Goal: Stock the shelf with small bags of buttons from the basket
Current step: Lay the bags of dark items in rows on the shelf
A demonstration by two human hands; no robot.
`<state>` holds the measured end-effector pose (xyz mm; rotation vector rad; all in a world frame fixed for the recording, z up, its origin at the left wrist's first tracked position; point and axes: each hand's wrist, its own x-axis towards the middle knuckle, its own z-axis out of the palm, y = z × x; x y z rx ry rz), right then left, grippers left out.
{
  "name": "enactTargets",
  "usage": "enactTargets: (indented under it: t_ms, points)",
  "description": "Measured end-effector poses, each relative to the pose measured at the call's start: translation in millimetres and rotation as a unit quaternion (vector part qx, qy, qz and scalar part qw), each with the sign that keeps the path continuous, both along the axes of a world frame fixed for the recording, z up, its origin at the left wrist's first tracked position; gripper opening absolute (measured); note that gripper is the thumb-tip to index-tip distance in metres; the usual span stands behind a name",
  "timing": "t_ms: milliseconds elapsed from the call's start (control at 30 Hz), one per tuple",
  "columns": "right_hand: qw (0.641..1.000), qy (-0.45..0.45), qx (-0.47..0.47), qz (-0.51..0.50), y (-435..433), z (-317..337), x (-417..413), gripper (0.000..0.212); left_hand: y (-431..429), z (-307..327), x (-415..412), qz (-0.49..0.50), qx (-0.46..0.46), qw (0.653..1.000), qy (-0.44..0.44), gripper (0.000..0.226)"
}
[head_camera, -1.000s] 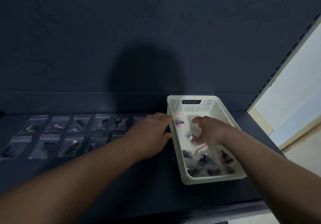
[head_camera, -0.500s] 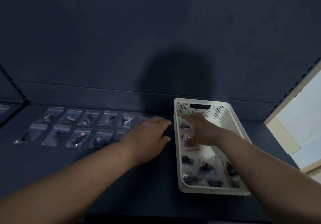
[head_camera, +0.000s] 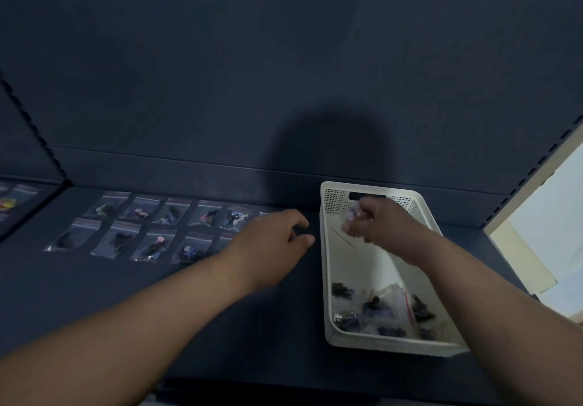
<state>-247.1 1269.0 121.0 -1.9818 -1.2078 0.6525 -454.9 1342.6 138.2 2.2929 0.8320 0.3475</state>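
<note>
Pinching a small bag (head_camera: 352, 216) between thumb and curled fingers, your right hand (head_camera: 375, 226) is hovering over the far end of the basket (head_camera: 326, 279), so the bag is sitting in the air above the basket floor, not yet on the shelf (head_camera: 220, 311). Your left hand (head_camera: 271, 241) is lying just left of the basket's left wall with its fingers loosely bent and nothing in them (whether it is touching the shelf, I cannot tell).

The move ahead is turning on one thing. The open spot is lying to the left of your right hand, across that left wall, at the right end of the two rows of laid bags (head_camera: 151, 232). Your left hand is the nearer one to it, and it is partly covering the rows' ends.

Those rows are running left to right, and each laid bag is pointing its long axis from near to far, leaning a little. The held bag is bunched in your fingers, so its long axis is not readable; I am judging it will need turning to match. The loose bags (head_camera: 378, 311) are waiting at the basket's near end.
</note>
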Motion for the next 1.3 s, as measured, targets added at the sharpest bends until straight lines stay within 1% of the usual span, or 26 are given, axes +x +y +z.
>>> enactTargets:
  t_ms: [33,67,100,167,233,333,400,433,500,533,633,700,767,833,900,933,1033,1067,1133,1200,1300]
  points:
    - [1.000,-0.013,0.023,-0.003,-0.7,8.5,-7.3,0.023,-2.0,3.9,-0.3,0.019,-0.077,0.996,-0.034,0.018]
    - [0.999,-0.026,0.044,-0.005,-1.4,16.8,-15.9,0.020,-3.5,7.5,-0.9,0.037,-0.164,0.984,-0.063,0.018]
    - [0.997,-0.035,0.062,-0.005,-1.7,23.8,-25.1,0.018,-4.8,11.9,-2.4,0.053,-0.240,0.966,-0.080,0.023]
    - [0.996,-0.041,0.084,0.008,-1.7,35.3,-46.9,0.019,-4.9,21.2,-7.7,0.073,-0.333,0.936,-0.083,0.037]
    - [0.992,-0.074,0.097,0.026,0.6,39.9,-69.7,0.020,-2.0,26.9,-15.4,0.086,-0.386,0.915,-0.075,0.049]
    - [0.977,-0.184,0.100,0.037,6.6,42.5,-101.9,0.015,7.8,26.8,-31.7,0.092,-0.440,0.891,-0.065,0.061]
    - [0.973,-0.205,0.095,0.058,12.3,39.9,-123.1,0.017,16.4,24.8,-47.2,0.086,-0.483,0.868,-0.084,0.060]
    - [0.974,-0.197,0.089,0.070,16.4,37.5,-135.1,0.020,21.0,24.2,-57.2,0.087,-0.499,0.856,-0.102,0.054]
    - [0.981,-0.154,0.076,0.090,27.4,32.5,-159.5,0.030,31.6,21.3,-78.4,0.101,-0.515,0.840,-0.137,0.037]
    - [0.985,-0.120,0.072,0.098,34.5,29.6,-171.8,0.033,38.0,18.6,-90.3,0.111,-0.513,0.838,-0.146,0.031]
    - [0.991,0.022,0.079,0.104,57.8,19.8,-212.7,0.036,61.8,9.6,-131.0,0.139,-0.500,0.840,-0.158,0.011]
    - [0.984,0.133,0.102,0.068,73.6,13.3,-239.1,0.039,80.0,4.1,-159.3,0.157,-0.495,0.839,-0.164,0.008]
    - [0.965,0.235,0.116,0.003,89.4,10.8,-264.9,0.029,97.6,-0.5,-186.6,0.160,-0.485,0.845,-0.162,0.009]
    - [0.944,0.312,0.096,-0.035,104.1,8.2,-290.0,0.019,112.8,-4.4,-212.5,0.148,-0.468,0.857,-0.156,0.012]
    - [0.941,0.331,0.059,-0.049,117.2,4.0,-314.7,0.009,125.7,-7.7,-236.1,0.139,-0.460,0.864,-0.149,0.010]
    - [0.938,0.339,0.046,-0.060,123.1,1.3,-326.5,0.009,130.9,-8.6,-246.9,0.135,-0.459,0.866,-0.145,0.009]
    - [0.919,0.379,0.032,-0.101,137.2,-5.9,-357.0,0.022,145.5,-15.7,-275.3,0.129,-0.465,0.866,-0.134,0.018]
    - [0.910,0.397,0.029,-0.113,140.2,-7.3,-366.0,0.023,149.6,-18.0,-283.1,0.134,-0.471,0.862,-0.132,0.017]
    - [0.892,0.433,0.025,-0.129,144.1,-9.8,-382.3,0.023,157.6,-23.0,-295.6,0.155,-0.493,0.846,-0.131,0.009]
    - [0.884,0.446,0.009,-0.139,148.3,-14.2,-397.1,0.025,166.3,-29.0,-306.5,0.183,-0.509,0.831,-0.128,0.003]
    - [0.876,0.460,-0.016,-0.144,156.1,-23.0,-414.2,0.026,176.7,-38.6,-319.6,0.199,-0.514,0.825,-0.124,0.005]
